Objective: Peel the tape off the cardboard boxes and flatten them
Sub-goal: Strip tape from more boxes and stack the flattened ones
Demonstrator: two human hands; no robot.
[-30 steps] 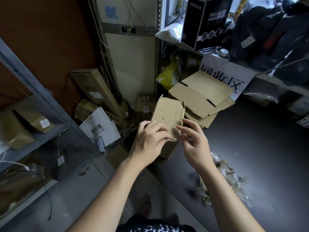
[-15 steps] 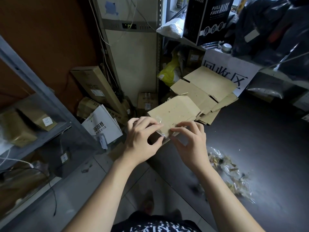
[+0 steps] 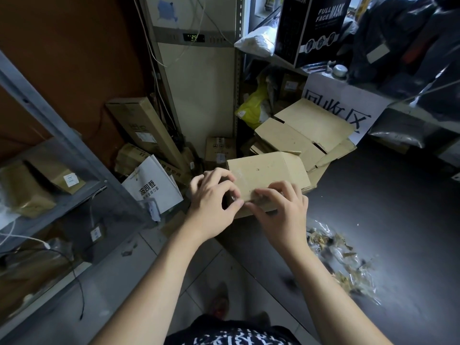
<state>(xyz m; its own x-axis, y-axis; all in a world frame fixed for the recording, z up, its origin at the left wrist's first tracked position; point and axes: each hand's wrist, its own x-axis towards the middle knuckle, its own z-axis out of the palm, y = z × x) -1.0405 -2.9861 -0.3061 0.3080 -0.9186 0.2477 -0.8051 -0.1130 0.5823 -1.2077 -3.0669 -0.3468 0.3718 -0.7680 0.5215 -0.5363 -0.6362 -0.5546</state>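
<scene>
I hold a small brown cardboard box in front of me, lying on its side with its long face up. My left hand grips the box's left end, fingers curled over the top edge and thumb at the near corner. My right hand has curled fingertips on the near edge of the box beside the left thumb, where a bit of clear tape glints. A heap of peeled clear tape scraps lies on the dark floor to the right.
A stack of flattened cardboard leans at the back right under a white sign. More boxes and a white paper bag crowd the corner. A metal shelf runs along the left.
The box has turned from standing on end with open flaps up to lying sideways. Both hands have shifted to its near left edge.
</scene>
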